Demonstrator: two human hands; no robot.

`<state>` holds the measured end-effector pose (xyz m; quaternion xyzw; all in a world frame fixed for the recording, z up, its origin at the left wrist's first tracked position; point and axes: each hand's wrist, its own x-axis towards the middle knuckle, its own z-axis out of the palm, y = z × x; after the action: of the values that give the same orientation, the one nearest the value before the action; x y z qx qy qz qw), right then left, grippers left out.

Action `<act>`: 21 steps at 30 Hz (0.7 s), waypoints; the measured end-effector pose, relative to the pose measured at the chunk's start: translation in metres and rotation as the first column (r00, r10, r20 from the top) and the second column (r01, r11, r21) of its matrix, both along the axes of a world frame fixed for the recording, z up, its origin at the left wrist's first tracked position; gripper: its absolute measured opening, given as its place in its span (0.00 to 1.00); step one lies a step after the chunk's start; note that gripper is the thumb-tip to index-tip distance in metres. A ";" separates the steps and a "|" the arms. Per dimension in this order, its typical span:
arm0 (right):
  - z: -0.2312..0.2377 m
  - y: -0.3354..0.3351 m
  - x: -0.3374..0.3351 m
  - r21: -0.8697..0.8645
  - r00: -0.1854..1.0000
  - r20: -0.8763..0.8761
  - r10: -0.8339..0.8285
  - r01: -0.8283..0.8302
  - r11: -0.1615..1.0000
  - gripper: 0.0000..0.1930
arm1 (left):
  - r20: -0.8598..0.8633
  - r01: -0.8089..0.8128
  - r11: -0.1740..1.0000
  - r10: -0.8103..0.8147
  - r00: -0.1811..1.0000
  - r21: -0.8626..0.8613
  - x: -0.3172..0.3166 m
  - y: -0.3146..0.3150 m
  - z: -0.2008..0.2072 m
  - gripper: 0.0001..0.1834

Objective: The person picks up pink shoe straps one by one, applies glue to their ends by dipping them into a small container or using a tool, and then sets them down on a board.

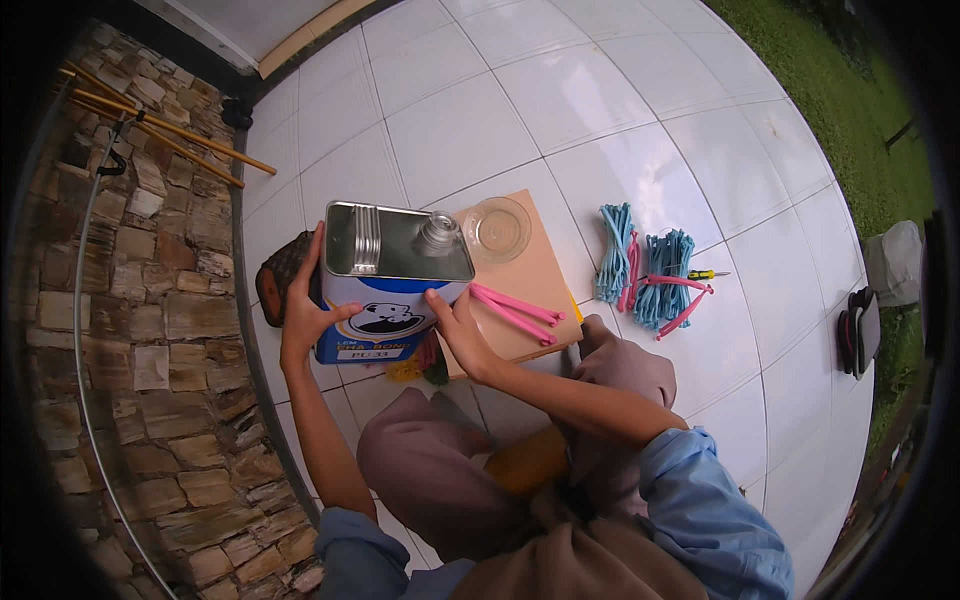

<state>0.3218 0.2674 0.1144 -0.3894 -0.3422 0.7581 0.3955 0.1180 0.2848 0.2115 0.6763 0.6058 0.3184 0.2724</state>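
The left hand [303, 312] had its fingers spread around the left side of a blue-and-white metal can [388, 286], and the right hand [458, 335] gripped its right front corner. The can was just left of a tan board [548, 262] bearing a clear round dish [498, 230] and pink strips [514, 314]; whether its base was raised could not be told.

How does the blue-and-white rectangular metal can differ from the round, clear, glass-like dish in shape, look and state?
The blue-and-white rectangular metal can is boxy, while the round, clear, glass-like dish is circular.
The can is opaque; the dish is see-through.
The left hand and right hand hold the can, while the dish sits untouched on a flat tan board.
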 end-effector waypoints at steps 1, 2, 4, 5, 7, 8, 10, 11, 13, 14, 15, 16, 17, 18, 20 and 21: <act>0.000 0.001 -0.002 0.079 1.000 0.025 -0.013 0.011 0.997 0.38 | 0.056 -0.033 0.999 0.031 0.998 0.026 -0.005 -0.008 -0.005 0.61; -0.001 0.002 -0.003 0.158 0.998 0.048 -0.028 0.021 0.987 0.37 | 0.110 -0.096 0.995 0.092 0.990 0.029 -0.011 -0.016 -0.014 0.62; 0.013 0.008 0.000 0.231 0.995 0.095 0.025 -0.046 0.972 0.37 | 0.205 -0.230 0.972 0.218 0.954 0.040 -0.026 -0.037 -0.033 0.62; 0.020 0.011 0.000 0.266 0.992 0.116 0.050 -0.080 0.961 0.37 | 0.261 -0.291 0.952 0.258 0.930 0.097 -0.032 -0.046 -0.043 0.60; 0.023 0.019 -0.001 0.367 0.993 0.119 0.018 -0.061 0.928 0.35 | 0.393 -0.396 0.896 0.297 0.870 0.199 -0.027 -0.055 -0.070 0.57; 0.024 0.023 -0.003 0.414 0.993 0.114 0.005 -0.052 0.909 0.35 | 0.445 -0.455 0.862 0.325 0.835 0.225 -0.025 -0.060 -0.080 0.54; 0.032 0.027 -0.004 0.464 0.985 0.171 0.003 -0.083 0.882 0.34 | 0.547 -0.571 0.779 0.369 0.751 0.259 -0.018 -0.071 -0.095 0.49; 0.036 0.027 -0.005 0.484 0.984 0.178 0.009 -0.096 0.870 0.34 | 0.548 -0.594 0.750 0.379 0.746 0.290 -0.015 -0.074 -0.097 0.47; 0.042 0.028 -0.001 0.477 0.985 0.166 0.053 -0.127 0.870 0.35 | 0.551 -0.634 0.696 0.399 0.732 0.338 -0.006 -0.078 -0.098 0.44; 0.043 0.027 -0.002 0.508 0.988 0.152 0.040 -0.113 0.854 0.35 | 0.554 -0.630 0.683 0.383 0.740 0.370 -0.005 -0.080 -0.099 0.44; 0.045 0.025 -0.003 0.539 0.991 0.131 0.033 -0.099 0.836 0.35 | 0.551 -0.627 0.666 0.369 0.748 0.405 -0.005 -0.083 -0.097 0.44; 0.045 0.024 -0.005 0.568 0.993 0.115 0.027 -0.088 0.818 0.35 | 0.552 -0.625 0.648 0.356 0.754 0.436 -0.003 -0.084 -0.095 0.44; 0.043 0.024 -0.008 0.626 0.991 0.133 -0.005 -0.080 0.776 0.35 | 0.579 -0.633 0.633 0.336 0.743 0.445 0.001 -0.087 -0.092 0.43; 0.042 0.022 -0.013 0.660 0.989 0.139 -0.042 -0.061 0.748 0.34 | 0.567 -0.629 0.643 0.345 0.748 0.437 -0.002 -0.093 -0.091 0.43; 0.039 0.013 -0.027 0.716 0.984 0.149 -0.103 -0.036 0.697 0.34 | 0.544 -0.632 0.661 0.382 0.747 0.404 -0.012 -0.113 -0.092 0.42; 0.043 0.007 -0.032 0.644 0.985 0.164 -0.044 -0.073 0.761 0.33 | 0.499 -0.624 0.685 0.418 0.760 0.377 -0.015 -0.122 -0.091 0.43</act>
<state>0.2903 0.2741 0.1572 -0.2891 -0.6185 0.5602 0.4691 0.1029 0.1624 0.1203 0.4449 0.6020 0.6577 0.0841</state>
